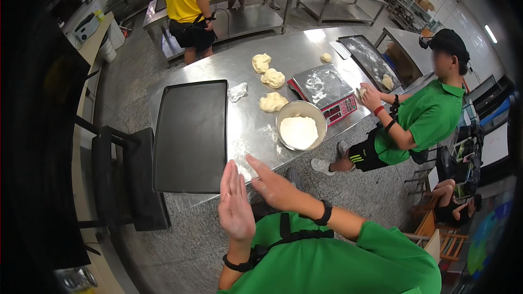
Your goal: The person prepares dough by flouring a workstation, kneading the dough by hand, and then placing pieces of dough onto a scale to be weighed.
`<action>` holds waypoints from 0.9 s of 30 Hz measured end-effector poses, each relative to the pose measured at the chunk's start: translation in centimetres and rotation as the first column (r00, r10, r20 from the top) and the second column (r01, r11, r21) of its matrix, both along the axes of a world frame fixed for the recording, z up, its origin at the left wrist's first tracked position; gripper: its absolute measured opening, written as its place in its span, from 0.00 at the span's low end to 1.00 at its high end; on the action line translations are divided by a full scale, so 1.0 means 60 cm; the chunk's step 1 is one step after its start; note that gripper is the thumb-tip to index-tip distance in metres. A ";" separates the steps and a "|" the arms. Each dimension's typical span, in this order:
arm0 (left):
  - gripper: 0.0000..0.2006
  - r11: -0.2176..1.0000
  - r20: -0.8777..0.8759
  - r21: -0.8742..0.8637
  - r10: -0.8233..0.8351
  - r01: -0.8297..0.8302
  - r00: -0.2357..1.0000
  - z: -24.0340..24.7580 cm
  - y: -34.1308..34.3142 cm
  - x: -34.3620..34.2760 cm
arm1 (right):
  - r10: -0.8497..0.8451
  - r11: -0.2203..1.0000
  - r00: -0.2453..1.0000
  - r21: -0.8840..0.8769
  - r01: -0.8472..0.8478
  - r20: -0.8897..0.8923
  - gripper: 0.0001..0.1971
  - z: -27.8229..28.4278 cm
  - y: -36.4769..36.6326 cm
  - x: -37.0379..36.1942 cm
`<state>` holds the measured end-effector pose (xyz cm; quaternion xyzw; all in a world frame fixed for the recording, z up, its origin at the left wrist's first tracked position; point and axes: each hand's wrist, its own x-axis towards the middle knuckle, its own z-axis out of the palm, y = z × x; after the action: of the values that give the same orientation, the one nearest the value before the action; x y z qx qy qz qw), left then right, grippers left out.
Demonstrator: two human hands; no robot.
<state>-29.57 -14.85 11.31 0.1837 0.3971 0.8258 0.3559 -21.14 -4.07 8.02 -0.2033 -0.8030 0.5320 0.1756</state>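
Observation:
My left hand (236, 207) is raised at the table's near edge, palm showing, its fingers stretched out and dusted with flour. Beside it, my right hand (277, 186) is held flat with straight fingers, angled toward the left one. Neither holds anything. Just beyond them, loose flour (239, 155) is scattered on the steel table (253, 130). A metal bowl (279, 136) of white flour (299, 132) stands to the right. Behind it lie three dough lumps, the nearest (273, 102), a middle one (273, 78) and the farthest (261, 63). An empty black baking tray (190, 136) lies at left.
A red-edged scale (324, 86) with a floury plate stands beyond the bowl. At right, a co-worker in green (430, 125) handles a small dough piece near a floured tray (370, 60). A crumpled white cloth (237, 92) and a white scraper (340, 50) lie on the table.

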 end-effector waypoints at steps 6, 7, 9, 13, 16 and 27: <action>0.38 0.966 0.588 0.225 -0.237 0.125 0.774 -0.063 -0.055 0.004 | 0.285 0.808 0.958 0.541 -0.234 -0.011 0.28 0.017 -0.095 -0.043; 0.38 0.946 0.641 0.273 -0.313 0.173 0.701 -0.066 -0.069 -0.013 | 0.374 0.793 0.928 0.517 -0.322 0.004 0.29 0.006 -0.091 -0.042; 0.39 0.969 0.788 0.249 -0.201 -0.002 0.581 -0.061 -0.097 -0.036 | 0.379 0.751 0.921 0.550 -0.364 0.092 0.30 -0.024 -0.071 -0.029; 0.38 0.964 0.389 0.260 -0.164 0.062 0.907 -0.025 -0.092 -0.027 | 0.243 0.963 0.947 0.061 -0.261 0.210 0.31 -0.143 -0.039 0.006; 0.34 0.990 -0.112 -0.132 0.033 -0.048 0.993 -0.059 -0.066 -0.001 | 0.170 0.984 0.979 -0.077 -0.162 0.110 0.32 -0.135 -0.047 0.013; 0.36 0.933 0.767 0.323 -0.355 0.157 0.535 -0.107 -0.076 -0.013 | 0.203 0.782 0.974 0.582 -0.223 0.101 0.29 -0.086 -0.037 0.057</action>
<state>-30.37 -19.40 4.91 -0.1227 0.0656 0.7928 0.5934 -17.71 -6.31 2.87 -0.0556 -0.9488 0.2693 0.1554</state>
